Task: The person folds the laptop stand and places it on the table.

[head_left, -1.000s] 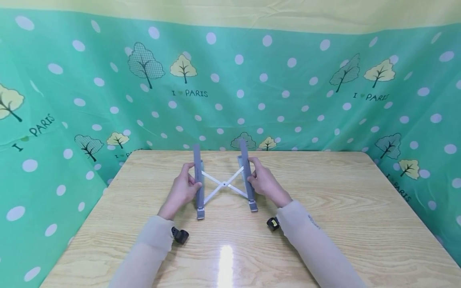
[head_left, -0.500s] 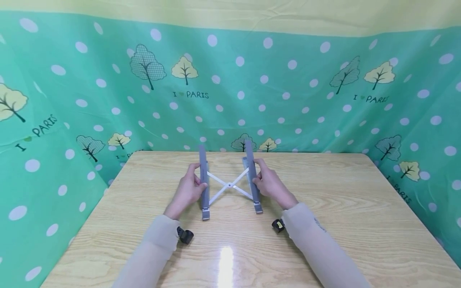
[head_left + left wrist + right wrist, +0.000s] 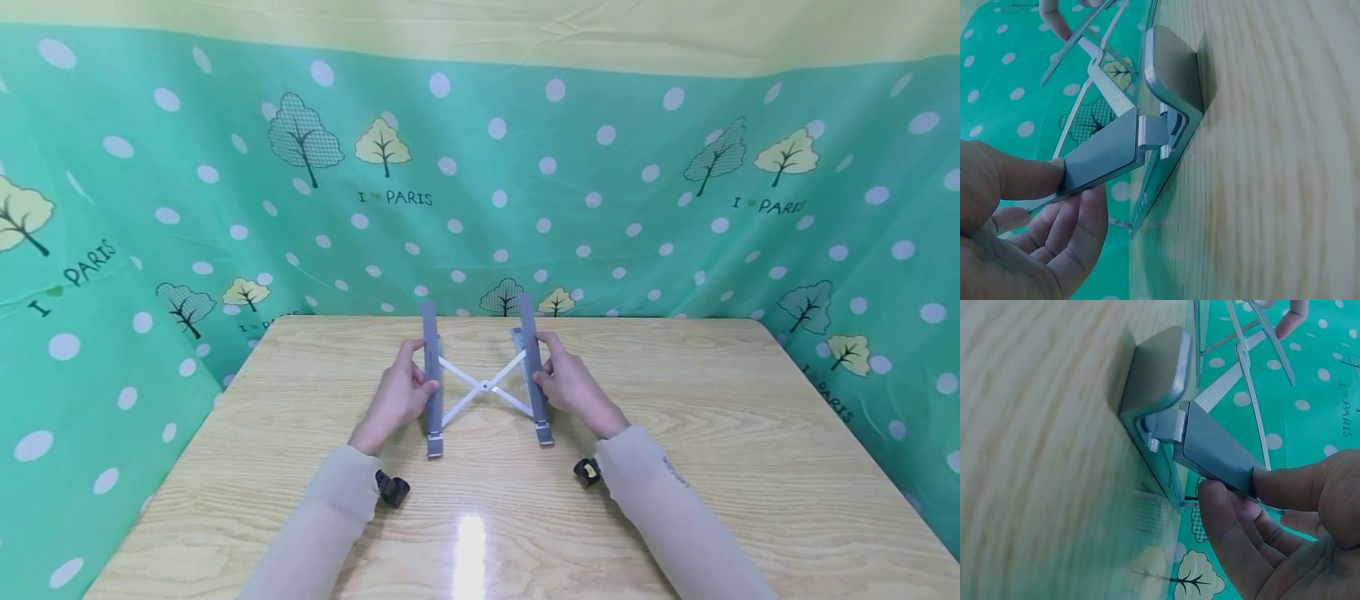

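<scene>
A grey metal folding laptop stand [image 3: 485,386] is spread on the table, its two long side bars joined by crossed struts. My left hand [image 3: 397,393] pinches the left upper bar [image 3: 432,367] between thumb and fingers. On the other side, my right hand [image 3: 572,385] grips the right upper bar [image 3: 531,358] in the same way. Up close in the left wrist view, the thumb lies on top of the bar [image 3: 1102,155] and fingers sit underneath. The right wrist view has the bar [image 3: 1216,450] held likewise, raised at a slant from the hinge at its lipped front end [image 3: 1157,375].
The wooden table [image 3: 712,467] extends on all sides of the stand. A green dotted curtain [image 3: 622,217] hangs behind its back edge and along both sides. Small black cameras sit at the left wrist [image 3: 393,490] and right wrist [image 3: 587,472].
Both hands and the laptop stand have shifted a little to the right across the table. The spacing between the two side bars looks the same, and both grips are kept.
</scene>
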Motion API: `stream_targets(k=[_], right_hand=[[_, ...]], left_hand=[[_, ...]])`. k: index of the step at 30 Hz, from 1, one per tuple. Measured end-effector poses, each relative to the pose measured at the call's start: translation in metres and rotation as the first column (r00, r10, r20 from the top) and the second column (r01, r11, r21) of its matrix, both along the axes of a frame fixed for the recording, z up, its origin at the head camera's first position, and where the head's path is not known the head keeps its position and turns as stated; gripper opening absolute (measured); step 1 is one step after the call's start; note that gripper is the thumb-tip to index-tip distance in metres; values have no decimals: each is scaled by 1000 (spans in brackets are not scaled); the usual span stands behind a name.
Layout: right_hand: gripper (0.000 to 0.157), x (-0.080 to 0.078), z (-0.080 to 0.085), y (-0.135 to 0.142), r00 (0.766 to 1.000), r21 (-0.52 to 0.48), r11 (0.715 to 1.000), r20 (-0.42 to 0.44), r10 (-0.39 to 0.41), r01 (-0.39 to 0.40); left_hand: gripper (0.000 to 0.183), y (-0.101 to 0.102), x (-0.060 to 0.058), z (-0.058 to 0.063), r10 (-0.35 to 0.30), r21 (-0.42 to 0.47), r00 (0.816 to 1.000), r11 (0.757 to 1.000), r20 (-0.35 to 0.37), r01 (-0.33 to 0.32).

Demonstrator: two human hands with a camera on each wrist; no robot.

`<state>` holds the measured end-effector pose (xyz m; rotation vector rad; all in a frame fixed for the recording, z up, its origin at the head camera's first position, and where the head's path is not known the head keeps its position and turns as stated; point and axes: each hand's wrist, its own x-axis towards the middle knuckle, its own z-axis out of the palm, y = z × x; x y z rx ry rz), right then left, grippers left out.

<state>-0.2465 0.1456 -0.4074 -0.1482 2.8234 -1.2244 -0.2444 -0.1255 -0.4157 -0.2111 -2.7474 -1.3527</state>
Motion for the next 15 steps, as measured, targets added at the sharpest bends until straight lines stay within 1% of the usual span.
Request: stream_targets(k=[9, 15], right_hand=[[68, 4, -1, 9, 1000, 16, 1000, -18, -7, 7], [69, 6, 0, 14, 1000, 18, 1000, -18, -14, 14]], left_hand=[[70, 9, -1, 1, -7, -1, 1000, 1000, 22, 7], [71, 14, -1, 1, -13, -9, 1000, 1000, 5, 13]])
